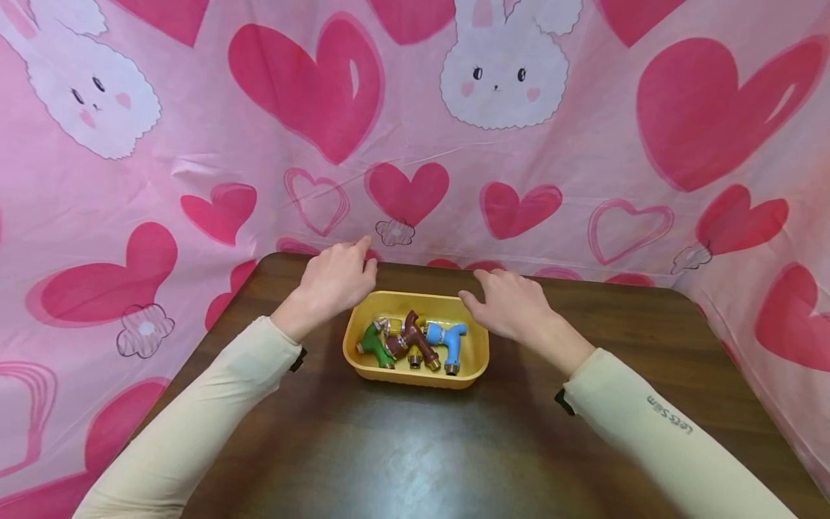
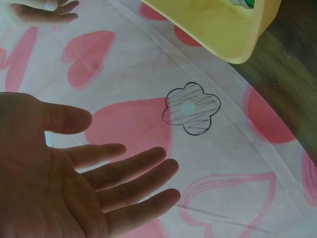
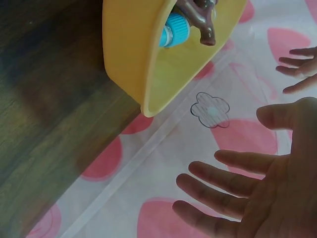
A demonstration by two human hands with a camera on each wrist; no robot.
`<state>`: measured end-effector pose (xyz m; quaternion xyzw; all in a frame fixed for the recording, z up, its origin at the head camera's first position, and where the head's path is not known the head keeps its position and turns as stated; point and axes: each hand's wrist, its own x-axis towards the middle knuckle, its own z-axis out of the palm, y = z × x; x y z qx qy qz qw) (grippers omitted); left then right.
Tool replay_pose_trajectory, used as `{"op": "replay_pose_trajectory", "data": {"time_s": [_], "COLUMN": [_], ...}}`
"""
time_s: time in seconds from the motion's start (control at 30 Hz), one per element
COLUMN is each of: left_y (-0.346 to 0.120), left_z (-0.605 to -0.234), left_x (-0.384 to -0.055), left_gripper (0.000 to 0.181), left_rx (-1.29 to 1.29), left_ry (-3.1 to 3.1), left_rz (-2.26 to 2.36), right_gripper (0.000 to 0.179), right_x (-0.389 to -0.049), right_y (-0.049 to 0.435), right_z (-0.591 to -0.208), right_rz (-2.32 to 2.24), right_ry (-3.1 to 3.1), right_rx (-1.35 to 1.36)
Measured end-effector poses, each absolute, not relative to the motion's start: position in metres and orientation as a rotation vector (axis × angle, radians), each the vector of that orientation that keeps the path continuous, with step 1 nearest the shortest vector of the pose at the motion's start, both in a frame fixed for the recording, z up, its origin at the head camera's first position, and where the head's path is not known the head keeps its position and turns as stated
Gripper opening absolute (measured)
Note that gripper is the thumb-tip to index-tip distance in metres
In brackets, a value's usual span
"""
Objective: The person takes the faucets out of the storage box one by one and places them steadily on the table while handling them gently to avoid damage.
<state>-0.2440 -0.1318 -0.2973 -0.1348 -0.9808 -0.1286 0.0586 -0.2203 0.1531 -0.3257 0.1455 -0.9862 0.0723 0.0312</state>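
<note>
Tub [image 1: 408, 378] in yellow: sits on dark wooden table [image 1: 376, 447], toward the far side and roughly midway between left and right. Holds, in a loose heap, green fitting [image 1: 372, 347] at the left, brown fitting [image 1: 412, 334] across the middle, blue fitting [image 1: 452, 342] at the right. Underneath the brown one, yellow fitting [image 1: 394, 327], too covered to tell its full shape. Left hand [image 1: 337, 277] near the tub's far left corner: grasping nothing, fingers stretched out, palm bare in the left wrist view. Right hand [image 1: 514, 303] near the far right corner: likewise released, fingers extended, thumb well apart from them. Pale left sleeve [image 1: 201, 411] and pale right sleeve [image 1: 668, 425] along the forearms, with dark lettering on the right one. Beyond the table's far edge and along both sides, pink cloth [image 1: 415, 108] printed with hearts and white rabbits.
</note>
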Motion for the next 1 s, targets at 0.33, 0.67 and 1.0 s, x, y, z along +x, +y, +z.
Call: {"op": "replay_pose_trajectory", "data": {"time_s": [0.33,0.67,1.0], "left_y": [-0.134,-0.137,-0.142], "left_z": [-0.300,-0.303,-0.306], "left_x": [-0.245,-0.245,-0.245], "left_gripper": [0.057,0.049,0.045], "left_rx": [-0.397,-0.381,-0.368], "left_ry": [-2.980,-2.979,-3.003], "left_rz": [-0.368,-0.343,-0.320], "right_gripper": [0.061,0.048,0.038], "right_x": [-0.221,-0.222,-0.222], "right_y": [0.149,0.140,0.132], "right_z": [-0.328,-0.330,-0.333], "right_rz": [0.286,0.263,0.249], "right_ry": [-3.062,-3.023,-3.023], "right_rx": [0.498,0.562,0.632]}}
